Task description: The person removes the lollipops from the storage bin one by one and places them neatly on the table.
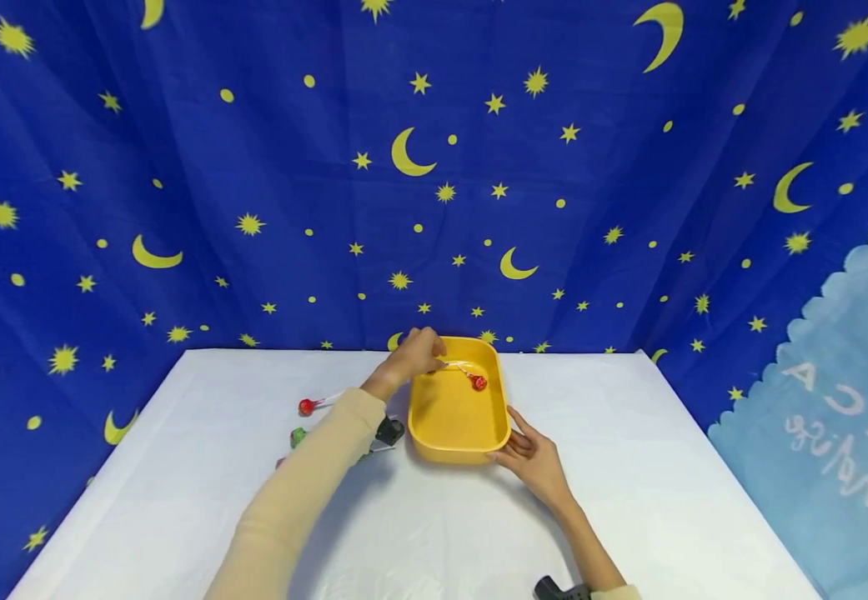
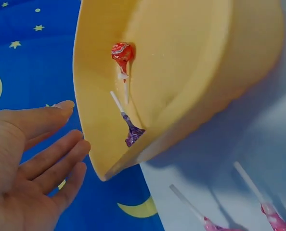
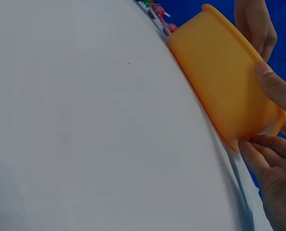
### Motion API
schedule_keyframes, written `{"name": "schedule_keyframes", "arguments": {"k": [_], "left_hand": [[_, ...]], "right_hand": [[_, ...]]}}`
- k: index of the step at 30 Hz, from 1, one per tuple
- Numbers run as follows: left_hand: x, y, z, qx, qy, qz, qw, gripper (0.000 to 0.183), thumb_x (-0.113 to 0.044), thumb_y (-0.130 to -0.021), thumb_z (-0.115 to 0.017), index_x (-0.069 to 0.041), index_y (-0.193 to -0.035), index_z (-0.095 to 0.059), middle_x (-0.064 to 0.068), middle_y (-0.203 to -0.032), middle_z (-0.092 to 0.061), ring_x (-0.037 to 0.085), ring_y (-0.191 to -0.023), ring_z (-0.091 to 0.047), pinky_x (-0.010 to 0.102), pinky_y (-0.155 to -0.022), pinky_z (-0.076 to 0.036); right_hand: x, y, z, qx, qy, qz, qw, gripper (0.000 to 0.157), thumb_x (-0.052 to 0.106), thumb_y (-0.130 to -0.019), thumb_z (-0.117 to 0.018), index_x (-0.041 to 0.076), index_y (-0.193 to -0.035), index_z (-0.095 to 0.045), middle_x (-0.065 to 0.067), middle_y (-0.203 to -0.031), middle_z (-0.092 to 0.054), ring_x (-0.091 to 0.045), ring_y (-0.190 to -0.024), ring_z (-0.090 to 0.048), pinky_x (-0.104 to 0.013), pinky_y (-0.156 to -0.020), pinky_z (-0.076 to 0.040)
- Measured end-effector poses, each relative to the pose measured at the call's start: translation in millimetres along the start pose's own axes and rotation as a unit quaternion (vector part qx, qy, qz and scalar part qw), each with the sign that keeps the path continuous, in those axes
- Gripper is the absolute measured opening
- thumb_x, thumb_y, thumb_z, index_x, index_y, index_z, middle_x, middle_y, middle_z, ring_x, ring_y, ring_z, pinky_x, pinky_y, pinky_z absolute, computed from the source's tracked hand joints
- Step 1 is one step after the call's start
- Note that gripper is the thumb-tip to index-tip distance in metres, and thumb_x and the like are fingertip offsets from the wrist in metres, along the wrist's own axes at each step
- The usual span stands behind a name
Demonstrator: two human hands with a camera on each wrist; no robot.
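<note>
A yellow plastic basin [image 1: 458, 417] sits on the table. My right hand [image 1: 539, 467] grips its near right corner, thumb [image 3: 268, 77] up by the rim and fingers [image 3: 266, 151] low on the wall. At the far left corner, my left hand [image 1: 417, 353] is beside the rim; in the left wrist view its fingers are loosely spread and empty. Inside the basin lie a red-wrapped lollipop [image 2: 123, 52] and a purple-wrapped lollipop [image 2: 133, 134], their white sticks close together.
Left of the basin lie a red lollipop [image 1: 308, 407], a green-wrapped lollipop [image 1: 297, 437] and others partly hidden under my left forearm. Pink-wrapped lollipops [image 2: 274, 219] show in the left wrist view. A blue star-and-moon curtain [image 1: 449, 217] hangs behind the white table [image 1: 651, 500].
</note>
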State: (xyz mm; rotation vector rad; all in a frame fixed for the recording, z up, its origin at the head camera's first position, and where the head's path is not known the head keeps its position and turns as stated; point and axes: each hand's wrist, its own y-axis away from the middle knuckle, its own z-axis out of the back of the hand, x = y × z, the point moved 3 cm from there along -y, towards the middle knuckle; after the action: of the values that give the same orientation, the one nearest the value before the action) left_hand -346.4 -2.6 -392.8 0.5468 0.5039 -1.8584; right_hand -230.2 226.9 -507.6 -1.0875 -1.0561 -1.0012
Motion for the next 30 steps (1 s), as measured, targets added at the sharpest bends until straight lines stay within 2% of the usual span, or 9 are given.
{"name": "schedule_keyframes", "arguments": {"k": [3, 8, 14, 19, 23, 24, 27, 30], "left_hand": [[3.0, -5.9, -3.7, 0.001, -0.002, 0.021, 0.9998, 0.022, -0.006, -0.086, -0.074, 0.002, -0.106, -0.072, 0.014, -0.097, -0.073, 0.025, -0.095, -0.062, 0.033, -0.085, -0.054], [10.6, -12.7, -10.0, 0.001, -0.003, 0.064, 0.9980, 0.023, -0.007, -0.085, -0.074, 0.003, -0.105, -0.071, 0.012, -0.099, -0.070, 0.026, -0.104, -0.055, 0.035, -0.090, -0.050], [10.6, -19.9, -13.7, -0.002, 0.009, 0.067, 0.9977, 0.019, -0.004, -0.083, -0.075, 0.003, -0.101, -0.073, 0.013, -0.097, -0.071, 0.025, -0.096, -0.061, 0.034, -0.086, -0.052], [7.3, -24.4, -18.4, 0.012, -0.007, 0.093, 0.9956, 0.019, -0.006, -0.085, -0.073, 0.002, -0.101, -0.067, 0.012, -0.100, -0.065, 0.024, -0.097, -0.057, 0.035, -0.085, -0.051], [7.1, -28.4, -24.6, 0.043, -0.019, 0.121, 0.9916, 0.022, -0.006, -0.089, -0.068, 0.003, -0.107, -0.059, 0.015, -0.104, -0.061, 0.027, -0.100, -0.055, 0.039, -0.090, -0.049], [8.9, -30.3, -26.9, 0.045, -0.026, 0.114, 0.9921, 0.020, -0.005, -0.088, -0.067, 0.002, -0.105, -0.059, 0.015, -0.101, -0.060, 0.026, -0.095, -0.054, 0.037, -0.085, -0.049], [7.3, -31.3, -29.4, 0.068, -0.061, 0.117, 0.9890, 0.022, -0.004, -0.091, -0.063, 0.004, -0.111, -0.058, 0.017, -0.107, -0.061, 0.027, -0.096, -0.053, 0.038, -0.086, -0.047], [5.6, -32.5, -30.0, 0.076, -0.095, 0.101, 0.9874, 0.019, -0.003, -0.092, -0.060, 0.003, -0.110, -0.059, 0.015, -0.109, -0.062, 0.024, -0.094, -0.052, 0.036, -0.086, -0.046]], "right_hand": [[-1, 0, -0.9, 0.000, -0.002, 0.005, 1.000, 0.085, 0.003, -0.076, -0.082, 0.006, -0.149, -0.038, -0.029, -0.131, -0.056, -0.038, -0.120, -0.057, -0.026, -0.089, -0.052], [-3, -1, -2.9, 0.000, -0.006, 0.004, 1.000, 0.086, 0.003, -0.075, -0.082, 0.006, -0.149, -0.038, -0.029, -0.131, -0.055, -0.038, -0.119, -0.057, -0.027, -0.089, -0.052], [-4, -2, -1.6, 0.000, 0.008, 0.002, 1.000, 0.087, 0.006, -0.075, -0.083, 0.009, -0.149, -0.038, -0.028, -0.132, -0.055, -0.037, -0.121, -0.057, -0.026, -0.091, -0.051], [-2, -1, 0.4, -0.001, 0.015, 0.005, 1.000, 0.086, 0.005, -0.076, -0.082, 0.009, -0.149, -0.038, -0.027, -0.132, -0.056, -0.036, -0.121, -0.057, -0.025, -0.091, -0.051], [-2, -1, 0.6, -0.003, 0.010, 0.003, 1.000, 0.085, 0.004, -0.076, -0.082, 0.009, -0.149, -0.039, -0.028, -0.131, -0.056, -0.037, -0.121, -0.057, -0.025, -0.090, -0.051], [-1, -1, 0.5, -0.003, 0.009, 0.004, 1.000, 0.085, 0.004, -0.076, -0.082, 0.008, -0.149, -0.039, -0.028, -0.131, -0.056, -0.037, -0.121, -0.057, -0.025, -0.090, -0.051], [0, -1, 0.1, 0.001, 0.007, 0.009, 1.000, 0.085, 0.005, -0.076, -0.082, 0.007, -0.149, -0.038, -0.029, -0.131, -0.056, -0.038, -0.121, -0.056, -0.026, -0.091, -0.051], [0, -1, 0.6, 0.003, 0.009, 0.012, 1.000, 0.085, 0.006, -0.076, -0.082, 0.007, -0.149, -0.038, -0.030, -0.132, -0.055, -0.038, -0.122, -0.056, -0.026, -0.091, -0.051]]}}
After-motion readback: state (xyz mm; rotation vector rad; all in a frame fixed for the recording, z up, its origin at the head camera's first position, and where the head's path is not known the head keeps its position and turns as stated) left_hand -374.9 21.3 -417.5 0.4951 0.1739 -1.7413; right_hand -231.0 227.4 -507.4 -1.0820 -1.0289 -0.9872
